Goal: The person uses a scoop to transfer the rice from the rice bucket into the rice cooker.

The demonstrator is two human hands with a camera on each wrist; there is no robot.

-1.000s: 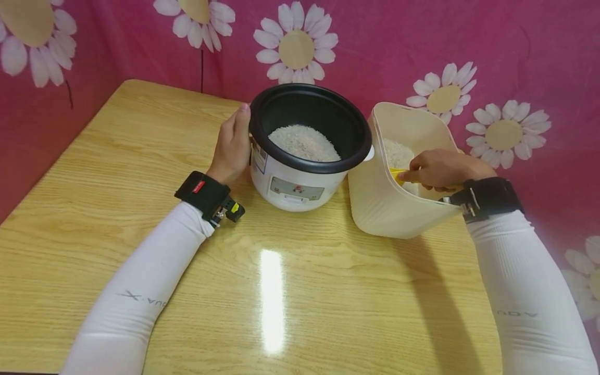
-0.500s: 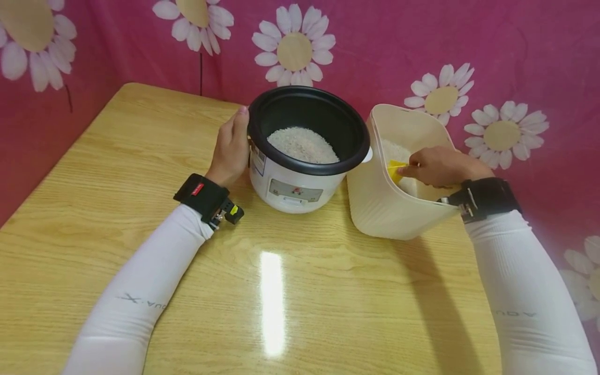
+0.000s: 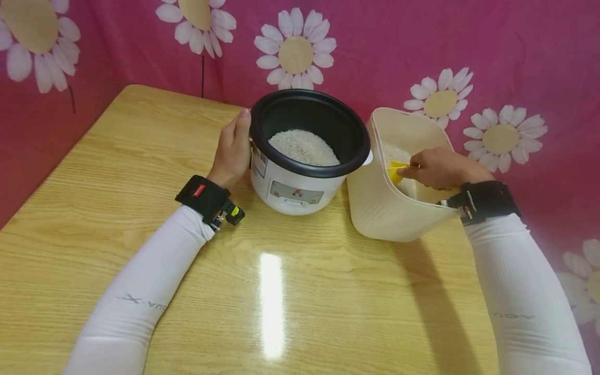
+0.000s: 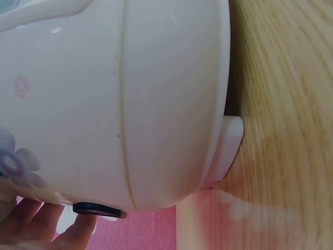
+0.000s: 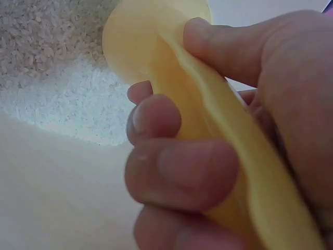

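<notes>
A white rice cooker (image 3: 295,195) with a black inner pot stands on the table, white rice (image 3: 304,147) heaped inside. At its left side, my left hand (image 3: 232,151) grips the body, thumb up near the rim; in the left wrist view its fingers (image 4: 78,232) reach the cooker's side by a small black part (image 4: 99,210). My right hand (image 3: 436,166) is inside the cream rice bin (image 3: 389,213), gripping the ridged handle of a yellow scoop (image 3: 396,172). The right wrist view shows fingers curled round that handle, with the scoop's bowl (image 5: 127,44) beside the rice (image 5: 57,67).
The bin stands close to the cooker's right side on a wooden table (image 3: 211,291). Behind the table hangs a pink cloth (image 3: 375,41) with large daisies. A bright light reflection (image 3: 272,307) lies on the tabletop.
The right hand has turned the scoop in the bin, so more of its yellow bowl shows above the rice. The left hand and cooker keep their place.
</notes>
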